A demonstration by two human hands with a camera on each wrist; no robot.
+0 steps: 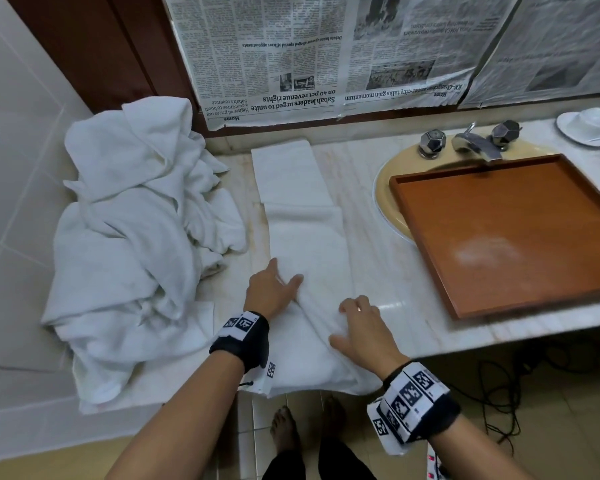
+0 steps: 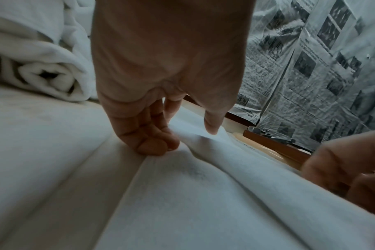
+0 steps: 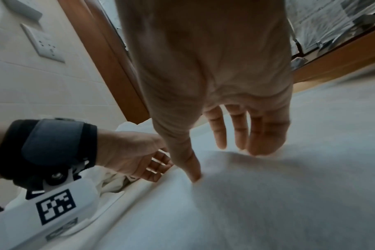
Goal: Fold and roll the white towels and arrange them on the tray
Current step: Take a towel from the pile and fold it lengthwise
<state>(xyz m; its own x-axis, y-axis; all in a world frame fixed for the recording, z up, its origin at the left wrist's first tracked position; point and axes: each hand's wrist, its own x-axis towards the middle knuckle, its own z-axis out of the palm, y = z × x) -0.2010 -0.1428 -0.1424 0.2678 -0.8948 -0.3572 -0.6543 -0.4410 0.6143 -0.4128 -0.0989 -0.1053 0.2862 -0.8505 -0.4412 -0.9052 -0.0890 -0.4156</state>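
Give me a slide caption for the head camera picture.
Both hands, left hand and right hand, press a long folded white towel flat on the marble counter, beside an empty wooden tray.

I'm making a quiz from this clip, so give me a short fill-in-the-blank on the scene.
1. The wooden tray lies over the ____.
2. Both hands, left hand and right hand, rest on the long folded ____.
3. The towel pile lies to the ____ of the hands.
4. The wall behind is covered with ____.

Missing: sink; towel; left; newspaper
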